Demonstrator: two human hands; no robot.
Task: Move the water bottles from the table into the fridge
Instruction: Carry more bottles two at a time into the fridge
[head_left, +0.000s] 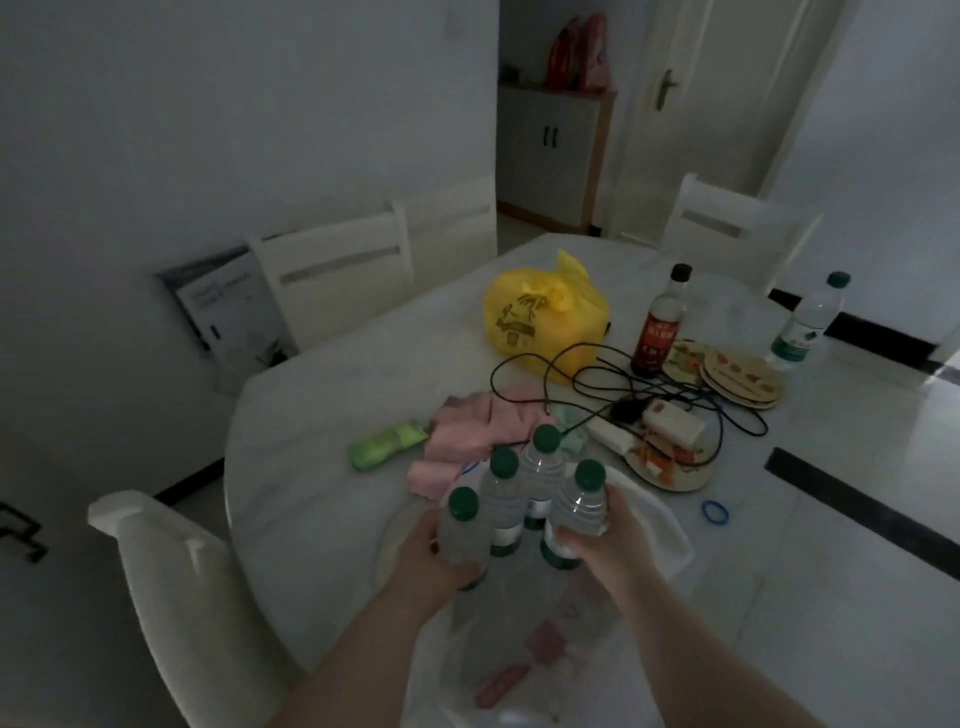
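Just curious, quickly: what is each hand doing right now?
Left hand: closed, gripping the left bottle.
Right hand: closed, gripping the right bottle.

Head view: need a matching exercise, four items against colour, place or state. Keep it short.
Things:
1. tied plastic bag
2. elastic ring
3. lone water bottle
4. four clustered water bottles

Descriptions:
A. clasped between left hand and right hand
B. blue, lying flat on the table
C. yellow, knotted at the top
D. upright at the table's far right, beside the stacked plates

Pairs: 1-C, 2-B, 3-D, 4-A
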